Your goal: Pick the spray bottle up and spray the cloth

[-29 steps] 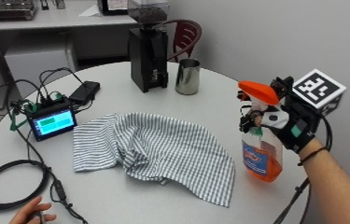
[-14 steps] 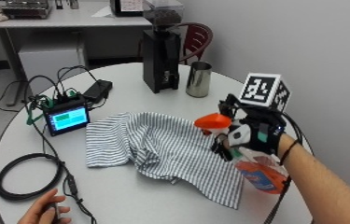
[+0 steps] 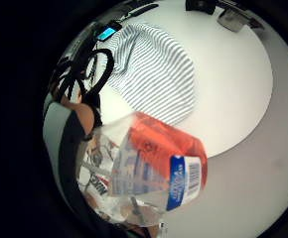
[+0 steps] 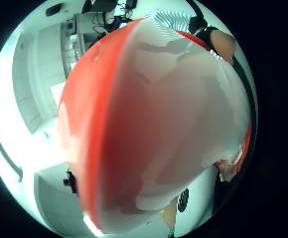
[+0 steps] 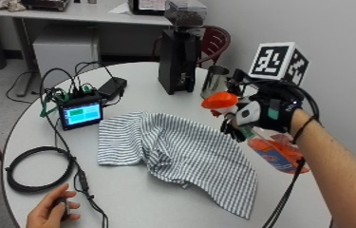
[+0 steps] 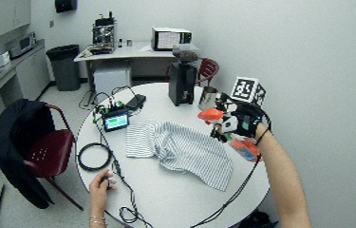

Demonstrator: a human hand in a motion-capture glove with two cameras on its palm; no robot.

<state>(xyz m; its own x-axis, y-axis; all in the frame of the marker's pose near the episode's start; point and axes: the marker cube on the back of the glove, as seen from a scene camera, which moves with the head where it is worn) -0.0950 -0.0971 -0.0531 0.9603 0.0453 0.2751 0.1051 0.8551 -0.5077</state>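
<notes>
Your gloved right hand point(image 5: 263, 116) is at the right of the outside view, fingers curled round the neck of the spray bottle point(image 5: 272, 149). You hold the bottle lifted off the round white table point(image 5: 127, 190) and tilted. Its orange nozzle head point(image 5: 220, 100) points toward frame left, over the right edge of the cloth point(image 5: 177, 152). The bottle's body, clear with orange liquid and a blue label, hangs down and to the right below your wrist.

The striped cloth lies rumpled in the centre of the frame, flat on the table, running from centre left down to lower right. It is not touching the bottle.

In the little finger side palm view the bottle point(image 3: 154, 168) fills the lower middle, close to the palm, with the cloth point(image 3: 154, 74) on the table beyond it. In the thumb side palm view the orange and white spray head point(image 4: 154, 129) fills nearly the whole frame.

Your bare left hand point(image 5: 54, 213) rests on the table at the lower left, on a small dark thing I cannot make out. A coiled black cable point(image 5: 35, 168) lies at left, near that hand. A small screen device point(image 5: 81, 113) stands upper left of the cloth. A black grinder point(image 5: 179, 59) stands at upper centre, with a metal cup point(image 5: 214, 80) just beside it on its right.
</notes>
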